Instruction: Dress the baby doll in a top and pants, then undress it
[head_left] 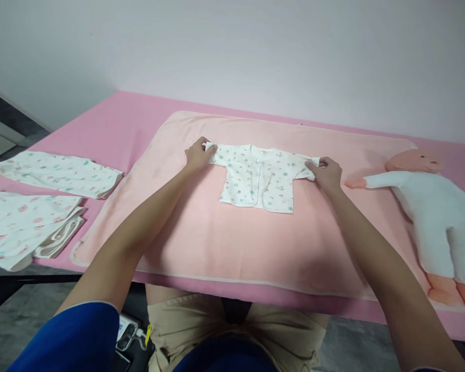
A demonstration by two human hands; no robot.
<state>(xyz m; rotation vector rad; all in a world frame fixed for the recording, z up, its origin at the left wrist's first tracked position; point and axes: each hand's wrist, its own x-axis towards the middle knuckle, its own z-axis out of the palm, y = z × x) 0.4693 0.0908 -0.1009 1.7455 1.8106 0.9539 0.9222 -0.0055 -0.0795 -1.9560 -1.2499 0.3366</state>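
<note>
A small white baby shirt [258, 178] with a fine coloured print and a buttoned front lies spread out, its sleeves stretched to both sides. It rests on a light pink blanket [225, 243]. My left hand [200, 154] pinches the cuff of the sleeve on the left. At the opposite cuff, my right hand [326, 171] has its thumb and fingers closed on the fabric. The shirt's hem lies flat towards me.
Two stacks of folded printed cloth, one farther back [58, 173] and one nearer [23, 225], lie at the left. A doll in white [430, 206] lies at the right. Beneath the blanket is a pink table surface [120, 124], with a wall behind.
</note>
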